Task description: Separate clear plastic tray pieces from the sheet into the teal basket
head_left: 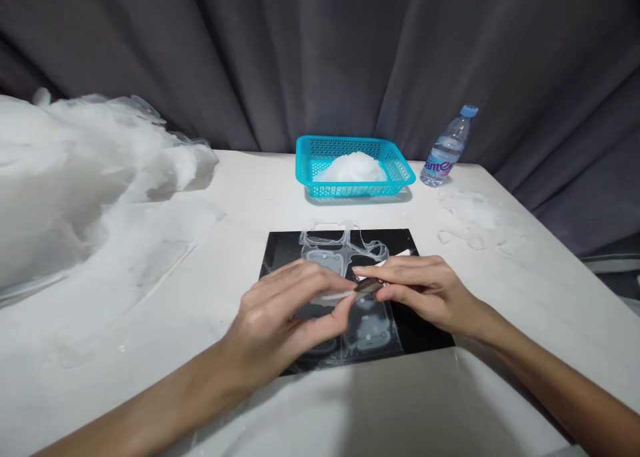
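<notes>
My left hand [295,310] is closed in a pinch on a small translucent plastic piece [327,298]. Close beside it, my right hand [430,287] grips a slim tool, perhaps a cutter, with a dark flat tip [369,285] and a white part [400,255] showing behind the fingers. The tip meets or nearly meets the left fingertips; exact contact is hidden. Both hands are over a black mat [425,334]. On the mat lies a clear plastic sheet [370,324] with rounded-rectangle shapes; its far part has cut-out openings and a loose curled strip.
A blue perforated basket [357,189] holding a white translucent heap [355,167] stands behind the mat. To its right is a water bottle [445,150]. A large pile of translucent film [75,177] covers the left side; flat clear scraps [480,220] lie at right.
</notes>
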